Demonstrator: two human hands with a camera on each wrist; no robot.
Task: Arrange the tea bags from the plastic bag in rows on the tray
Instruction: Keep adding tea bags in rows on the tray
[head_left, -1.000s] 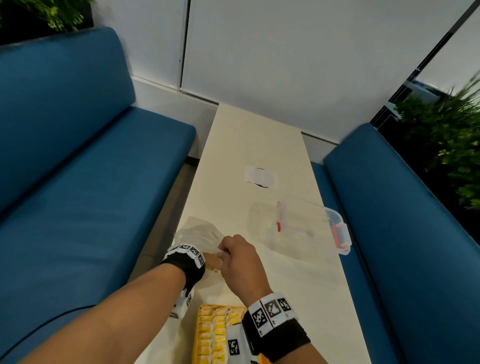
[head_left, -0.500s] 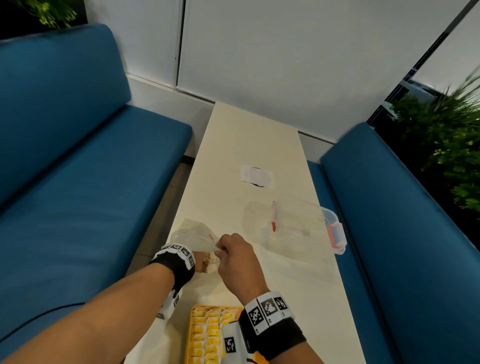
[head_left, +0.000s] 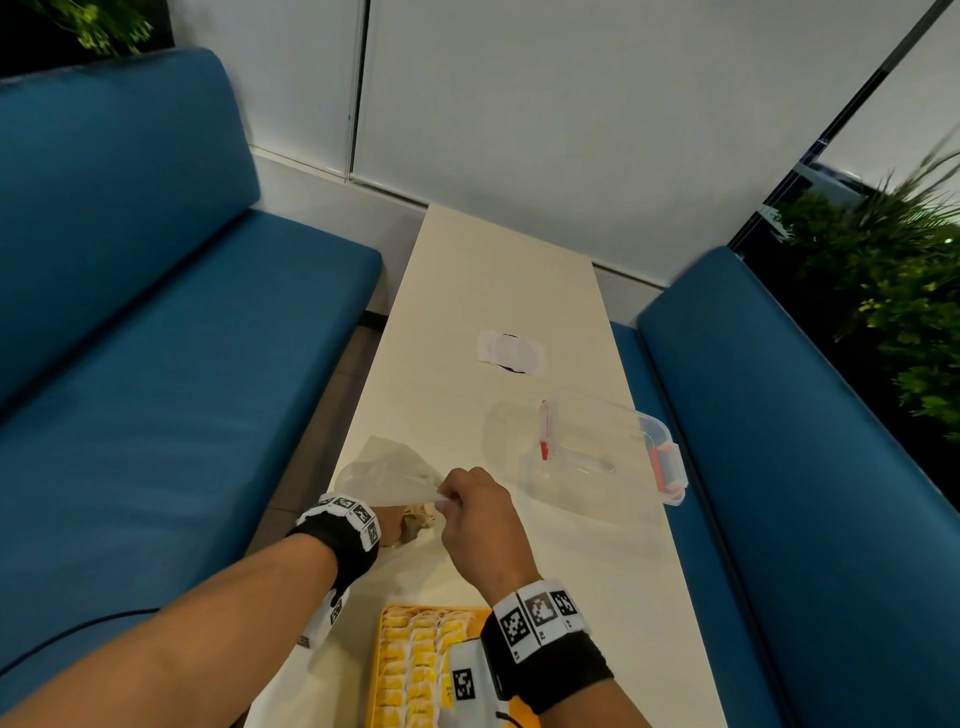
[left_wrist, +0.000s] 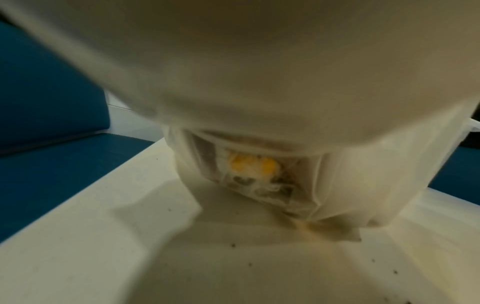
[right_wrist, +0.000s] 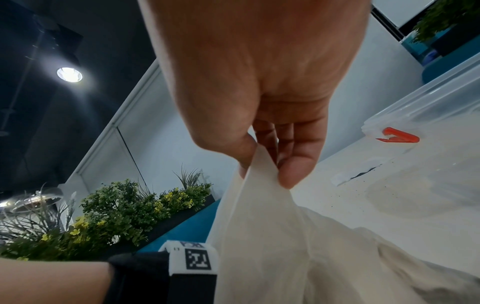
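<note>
A translucent plastic bag lies on the white table near its left edge. My right hand pinches the bag's edge between thumb and fingers and holds the plastic bag up. My left hand sits under that edge, mostly hidden behind its wristband. A few tea bags show between the two hands. In the left wrist view a tea bag with a yellow tag shows through plastic film; the fingers are hidden. The yellow tray nearest me holds rows of tea bags.
A clear plastic box with red clips lies to the right of the bag. A white sticker lies further up the table. Blue sofas flank the narrow table on both sides. Plants stand at the right.
My right hand has lifted the bag's edge slightly. Tea bags now show between the hands. The left hand has stayed by the bag.
</note>
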